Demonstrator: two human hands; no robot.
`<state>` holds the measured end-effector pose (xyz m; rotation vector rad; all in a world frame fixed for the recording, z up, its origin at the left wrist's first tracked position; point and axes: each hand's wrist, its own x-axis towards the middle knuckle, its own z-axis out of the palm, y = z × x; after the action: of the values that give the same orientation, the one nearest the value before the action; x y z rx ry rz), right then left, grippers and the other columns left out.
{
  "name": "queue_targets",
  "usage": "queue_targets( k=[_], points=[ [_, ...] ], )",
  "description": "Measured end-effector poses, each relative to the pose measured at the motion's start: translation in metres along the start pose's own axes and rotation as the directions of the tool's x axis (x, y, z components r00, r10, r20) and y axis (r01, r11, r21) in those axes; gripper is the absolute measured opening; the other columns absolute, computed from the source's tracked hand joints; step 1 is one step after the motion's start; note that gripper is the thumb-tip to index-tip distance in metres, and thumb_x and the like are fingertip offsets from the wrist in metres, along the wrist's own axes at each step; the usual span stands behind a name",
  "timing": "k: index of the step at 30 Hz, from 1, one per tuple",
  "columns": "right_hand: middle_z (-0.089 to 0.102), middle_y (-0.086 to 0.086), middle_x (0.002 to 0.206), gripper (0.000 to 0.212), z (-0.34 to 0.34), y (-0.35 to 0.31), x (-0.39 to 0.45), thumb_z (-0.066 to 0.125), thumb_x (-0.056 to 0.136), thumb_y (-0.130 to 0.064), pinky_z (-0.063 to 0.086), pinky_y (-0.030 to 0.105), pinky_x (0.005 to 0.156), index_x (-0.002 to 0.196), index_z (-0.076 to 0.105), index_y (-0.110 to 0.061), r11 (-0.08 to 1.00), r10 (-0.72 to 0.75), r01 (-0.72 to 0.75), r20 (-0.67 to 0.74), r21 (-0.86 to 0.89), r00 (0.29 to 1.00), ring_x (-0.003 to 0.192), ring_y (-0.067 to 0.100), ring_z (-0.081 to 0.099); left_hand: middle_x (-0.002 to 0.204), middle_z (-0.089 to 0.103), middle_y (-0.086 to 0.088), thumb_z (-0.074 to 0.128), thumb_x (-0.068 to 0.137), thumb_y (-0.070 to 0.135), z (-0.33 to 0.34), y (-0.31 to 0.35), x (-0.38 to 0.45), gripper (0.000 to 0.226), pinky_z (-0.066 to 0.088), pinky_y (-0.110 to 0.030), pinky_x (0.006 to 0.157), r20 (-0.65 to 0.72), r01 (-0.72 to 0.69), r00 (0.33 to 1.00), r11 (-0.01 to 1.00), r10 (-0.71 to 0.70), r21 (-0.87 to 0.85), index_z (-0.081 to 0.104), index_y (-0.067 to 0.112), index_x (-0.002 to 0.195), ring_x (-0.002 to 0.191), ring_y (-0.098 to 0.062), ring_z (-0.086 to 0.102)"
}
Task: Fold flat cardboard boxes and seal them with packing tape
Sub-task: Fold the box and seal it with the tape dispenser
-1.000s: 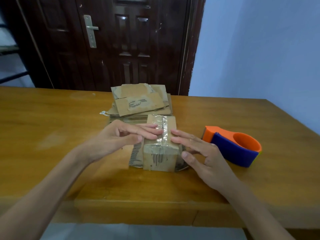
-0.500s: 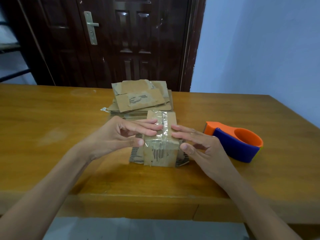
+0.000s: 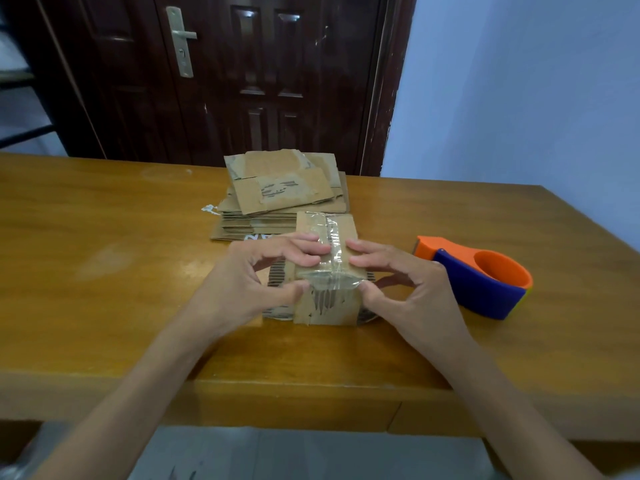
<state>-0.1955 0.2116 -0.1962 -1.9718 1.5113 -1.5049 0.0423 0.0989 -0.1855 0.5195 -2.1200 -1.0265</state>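
A small folded cardboard box [image 3: 327,299] stands on the wooden table [image 3: 104,306], with a strip of clear packing tape [image 3: 332,237] running over its top and down its front face. My left hand [image 3: 249,285] grips the box's left side, fingers curled over the top and thumb on the front edge. My right hand [image 3: 408,289] grips the right side the same way, thumb pressing the tape's end at the front corner. An orange and blue tape dispenser [image 3: 481,278] lies on the table to the right of the box.
A stack of flat cardboard boxes [image 3: 284,195] lies just behind the folded box. A dark wooden door [image 3: 242,81] stands beyond the table's far edge, and a pale blue wall [image 3: 519,98] rises to the right.
Both hands went from flat fingers on the box top to curled grips round its sides, thumbs moving onto the front edge over the tape. The box stayed in place.
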Motion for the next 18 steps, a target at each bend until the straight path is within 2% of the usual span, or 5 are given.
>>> queue_targets(
  k=[2, 5, 10, 15, 18],
  points=[
    [0.069, -0.007, 0.135, 0.031, 0.007, 0.001, 0.001, 0.076, 0.088, -0.007, 0.061, 0.036, 0.095, 0.118, 0.075, -0.013, 0.999, -0.028, 0.027, -0.030, -0.038, 0.999, 0.129, 0.008, 0.062, 0.126, 0.074, 0.015, 0.082, 0.081, 0.004, 0.010, -0.003, -0.005, 0.033, 0.048, -0.045, 0.115, -0.073, -0.041, 0.996, 0.998, 0.043, 0.039, 0.077, 0.016, 0.111, 0.135, -0.006, 0.058],
    [0.067, -0.006, 0.135, 0.029, 0.009, 0.002, 0.001, 0.074, 0.089, -0.001, 0.061, 0.029, 0.091, 0.116, 0.073, -0.010, 0.996, -0.060, 0.058, -0.037, -0.062, 0.998, 0.130, 0.008, 0.061, 0.127, 0.074, 0.015, 0.081, 0.083, 0.003, 0.018, -0.005, -0.008, 0.034, 0.049, -0.047, 0.115, -0.136, -0.055, 0.989, 0.998, 0.059, 0.030, 0.076, 0.016, 0.113, 0.136, -0.007, 0.058],
    [0.065, -0.007, 0.139, 0.025, 0.004, 0.002, 0.000, 0.067, 0.094, -0.008, 0.060, 0.018, 0.079, 0.119, 0.072, -0.011, 0.996, -0.069, 0.069, 0.006, -0.051, 0.998, 0.133, 0.007, 0.058, 0.133, 0.072, 0.014, 0.081, 0.084, 0.013, 0.012, -0.005, -0.009, 0.035, 0.047, -0.047, 0.116, -0.073, -0.025, 0.997, 0.999, 0.022, -0.033, 0.075, 0.016, 0.118, 0.141, -0.007, 0.053],
    [0.067, -0.008, 0.136, 0.031, 0.005, 0.000, 0.001, 0.051, 0.101, -0.027, 0.062, 0.029, 0.079, 0.116, 0.074, -0.012, 0.999, -0.040, 0.040, -0.025, 0.011, 0.999, 0.129, 0.013, 0.061, 0.129, 0.073, 0.014, 0.066, 0.093, 0.052, 0.015, 0.000, -0.010, 0.043, 0.047, -0.022, 0.110, -0.129, -0.050, 0.991, 0.998, 0.046, -0.028, 0.078, 0.017, 0.115, 0.136, -0.008, 0.058],
    [0.070, -0.008, 0.129, 0.031, 0.010, -0.001, 0.003, 0.063, 0.100, -0.040, 0.062, 0.025, 0.076, 0.110, 0.075, -0.013, 0.995, -0.082, 0.076, -0.086, -0.069, 0.993, 0.118, 0.008, 0.067, 0.119, 0.077, 0.012, 0.072, 0.090, 0.049, 0.029, 0.001, -0.007, 0.033, 0.054, -0.040, 0.107, -0.260, -0.030, 0.965, 0.999, 0.020, -0.034, 0.081, 0.020, 0.103, 0.128, -0.010, 0.064]
  ],
)
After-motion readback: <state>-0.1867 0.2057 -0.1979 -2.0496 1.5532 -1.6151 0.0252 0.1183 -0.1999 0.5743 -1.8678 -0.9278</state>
